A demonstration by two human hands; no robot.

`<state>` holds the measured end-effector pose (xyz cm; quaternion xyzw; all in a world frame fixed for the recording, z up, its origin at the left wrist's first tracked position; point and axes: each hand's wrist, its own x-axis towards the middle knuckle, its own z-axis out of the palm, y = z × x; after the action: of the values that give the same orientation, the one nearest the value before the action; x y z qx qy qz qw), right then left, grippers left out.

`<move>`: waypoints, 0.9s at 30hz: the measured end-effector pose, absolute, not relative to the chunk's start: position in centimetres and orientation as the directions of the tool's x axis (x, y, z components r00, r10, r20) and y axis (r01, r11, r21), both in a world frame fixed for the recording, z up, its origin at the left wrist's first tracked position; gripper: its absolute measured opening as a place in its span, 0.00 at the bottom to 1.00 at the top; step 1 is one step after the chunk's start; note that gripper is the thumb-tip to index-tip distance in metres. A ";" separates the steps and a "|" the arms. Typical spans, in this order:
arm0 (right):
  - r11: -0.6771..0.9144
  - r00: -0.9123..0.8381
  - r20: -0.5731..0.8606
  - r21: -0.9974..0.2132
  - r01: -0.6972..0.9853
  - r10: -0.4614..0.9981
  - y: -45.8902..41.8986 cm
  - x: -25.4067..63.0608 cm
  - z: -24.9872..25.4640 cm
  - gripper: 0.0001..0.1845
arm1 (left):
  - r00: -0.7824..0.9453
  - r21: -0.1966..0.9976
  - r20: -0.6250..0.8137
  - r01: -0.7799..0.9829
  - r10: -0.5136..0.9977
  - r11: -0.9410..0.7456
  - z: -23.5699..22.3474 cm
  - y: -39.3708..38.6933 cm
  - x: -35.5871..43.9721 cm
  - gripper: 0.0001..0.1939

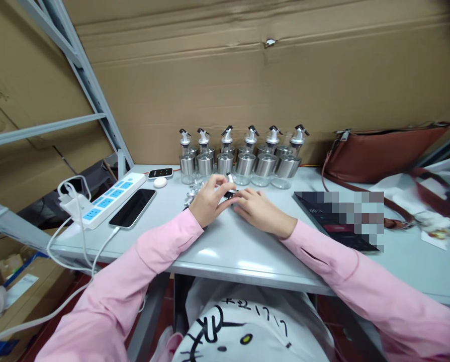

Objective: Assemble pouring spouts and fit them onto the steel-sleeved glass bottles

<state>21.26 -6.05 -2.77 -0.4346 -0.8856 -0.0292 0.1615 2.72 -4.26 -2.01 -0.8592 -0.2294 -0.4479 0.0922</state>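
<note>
My left hand (pixel 208 200) and my right hand (pixel 260 211) meet over the middle of the table, fingers pinched together. Between their fingertips is a small silver and black pourer spout (pixel 230 178), partly hidden by the fingers. Several loose silver and black parts (pixel 193 191), which look like more pourer spouts, lie left of and behind my left hand. Behind both hands stands a row of glass bottles with steel bands (pixel 246 163). The front-row bottles carry upright pourer spouts with black levers; the bottles behind are mostly hidden.
On the left are a white power strip (pixel 109 200) with cables, a charging phone (pixel 133 208), a small black device (pixel 160 173) and a round white object (pixel 160 182). To the right lie a dark tablet-like screen (pixel 323 211) and a brown bag (pixel 383 153). Cardboard (pixel 209 75) backs the table.
</note>
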 end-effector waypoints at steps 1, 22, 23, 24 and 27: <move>0.627 -0.588 0.283 -0.066 0.776 0.758 -6.1 21.2 -2.9 0.14 | 0.499 0.053 0.804 0.479 0.322 -0.876 -2.0 -4.2 2.7 0.11; 0.529 -0.497 0.208 -0.142 0.837 0.842 -7.3 20.5 -1.9 0.04 | 0.449 0.050 0.839 0.499 0.307 -0.865 -2.3 -4.3 2.8 0.22; 0.521 -0.490 0.202 -0.146 0.841 0.848 -7.4 20.5 -1.8 0.04 | 0.447 0.045 0.842 0.501 0.303 -0.864 -2.3 -4.3 2.8 0.22; 0.518 -0.487 0.196 -0.152 0.842 0.851 -7.5 20.5 -1.7 0.04 | 0.445 0.044 0.843 0.502 0.302 -0.864 -2.3 -4.3 2.8 0.23; 0.521 -0.483 0.214 -0.190 0.832 0.849 -7.4 20.6 -1.6 0.04 | 0.445 0.058 0.837 0.505 0.318 -0.861 -2.4 -4.3 2.8 0.26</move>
<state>20.64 -7.42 -1.59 -0.4883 -0.8606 0.0301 0.1413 2.77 -4.26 -2.40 -0.8442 -0.2435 -0.4670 0.1002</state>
